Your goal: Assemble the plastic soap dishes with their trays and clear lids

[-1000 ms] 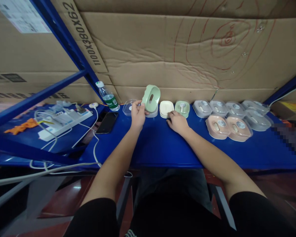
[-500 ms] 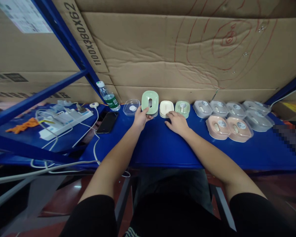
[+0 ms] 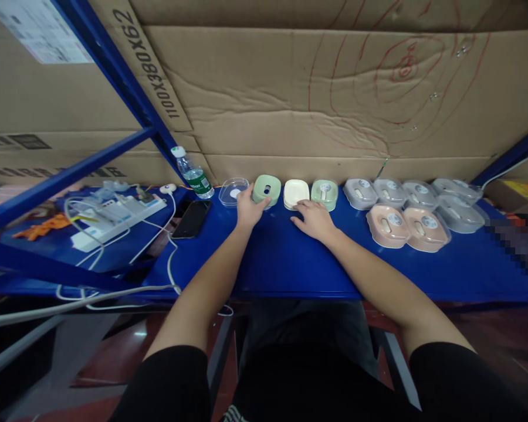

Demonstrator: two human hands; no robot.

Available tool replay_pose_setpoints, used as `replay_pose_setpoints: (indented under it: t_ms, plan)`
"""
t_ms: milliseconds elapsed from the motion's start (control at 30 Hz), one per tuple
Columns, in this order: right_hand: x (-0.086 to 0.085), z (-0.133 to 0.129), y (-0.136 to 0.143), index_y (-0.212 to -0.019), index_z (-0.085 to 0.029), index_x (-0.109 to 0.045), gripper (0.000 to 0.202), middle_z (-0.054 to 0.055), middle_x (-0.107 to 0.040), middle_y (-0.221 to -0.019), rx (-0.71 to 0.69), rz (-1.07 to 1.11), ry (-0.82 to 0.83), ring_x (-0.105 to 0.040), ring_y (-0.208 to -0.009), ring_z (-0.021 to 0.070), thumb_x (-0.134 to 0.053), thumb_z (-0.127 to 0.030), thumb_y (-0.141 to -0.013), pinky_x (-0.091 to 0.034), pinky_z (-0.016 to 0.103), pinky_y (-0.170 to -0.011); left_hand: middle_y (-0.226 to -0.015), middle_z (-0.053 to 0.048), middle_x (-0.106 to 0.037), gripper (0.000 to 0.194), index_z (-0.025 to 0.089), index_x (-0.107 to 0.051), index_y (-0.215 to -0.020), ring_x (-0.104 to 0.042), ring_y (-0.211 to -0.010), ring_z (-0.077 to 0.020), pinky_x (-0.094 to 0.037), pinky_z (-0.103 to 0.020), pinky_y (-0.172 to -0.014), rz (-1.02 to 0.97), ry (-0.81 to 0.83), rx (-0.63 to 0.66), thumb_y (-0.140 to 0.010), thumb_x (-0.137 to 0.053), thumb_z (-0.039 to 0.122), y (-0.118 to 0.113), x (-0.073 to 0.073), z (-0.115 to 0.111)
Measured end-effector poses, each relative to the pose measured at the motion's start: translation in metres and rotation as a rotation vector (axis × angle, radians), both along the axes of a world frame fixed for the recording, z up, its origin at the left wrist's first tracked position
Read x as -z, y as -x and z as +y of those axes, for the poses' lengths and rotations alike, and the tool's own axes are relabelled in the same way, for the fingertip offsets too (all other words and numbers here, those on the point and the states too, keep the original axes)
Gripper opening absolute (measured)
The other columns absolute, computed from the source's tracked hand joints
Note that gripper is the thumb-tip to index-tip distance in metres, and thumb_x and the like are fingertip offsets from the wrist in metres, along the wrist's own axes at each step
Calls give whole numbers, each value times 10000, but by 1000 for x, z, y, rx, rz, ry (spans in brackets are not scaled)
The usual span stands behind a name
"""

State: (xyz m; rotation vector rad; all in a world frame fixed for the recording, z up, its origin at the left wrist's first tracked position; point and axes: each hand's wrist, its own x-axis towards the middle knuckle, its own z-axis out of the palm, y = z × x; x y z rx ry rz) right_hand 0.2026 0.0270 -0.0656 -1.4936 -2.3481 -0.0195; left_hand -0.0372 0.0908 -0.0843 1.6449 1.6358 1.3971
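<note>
On the table (image 3: 273, 264), my left hand (image 3: 249, 210) clasps the holed green cover (image 3: 274, 186); my right hand (image 3: 317, 220), loosely open, touches the cream box (image 3: 296, 191)

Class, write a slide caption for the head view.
Left hand holding a green holed piece, right hand at a cream container.

One green slotted cover (image 3: 273, 184), one green box (image 3: 330, 203), one cream box (image 3: 296, 190), two pink boxes (image 3: 382, 232), three grey boxes (image 3: 356, 202) and two paler grey containers (image 3: 464, 218) further right; also one loose clear lid (image 3: 234, 200), one water bottle (image 3: 195, 176), one phone (image 3: 192, 219) and one power strip (image 3: 114, 220); the white cables (image 3: 170, 268) overlap too much to count
</note>
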Motion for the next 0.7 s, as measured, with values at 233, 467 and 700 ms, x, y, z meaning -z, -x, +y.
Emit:
replay_pose_setpoints:
  t_ms: [233, 467, 700]
  plan:
    - [1, 0, 0, -1385, -186, -713, 418, 146, -676, -1491, -5, 10, 2, -653, -1313, 354, -631, -407, -1040, -448, 504, -1128, -1554, -225, -546, 954, 261, -572, -1545, -619, -1381, -453, -529, -553, -1141, 401, 122, -107, -723, -950, 564, 1, -13, -17]
    - [0, -1, -1, -1363, -186, -726, 399, 141, -695, -1465, -14, 10, -11, -669, -1293, 351, -635, -404, -1041, -460, 499, -1119, -1479, -200, -672, 869, 203, -563, -1539, -631, -1382, -414, -484, -550, -1166, 313, 99, -75, -790, -938, 433, 3, -14, -13]
    - [-1, -3, -3, -1362, -195, -725, 392, 131, -703, -1451, -11, 16, 3, -663, -1296, 346, -631, -401, -1042, -459, 498, -1113, -1467, -184, -691, 840, 153, -600, -1502, -642, -1390, -347, -483, -461, -1197, 120, 60, -53, -754, -949, 311, 13, 0, 1]
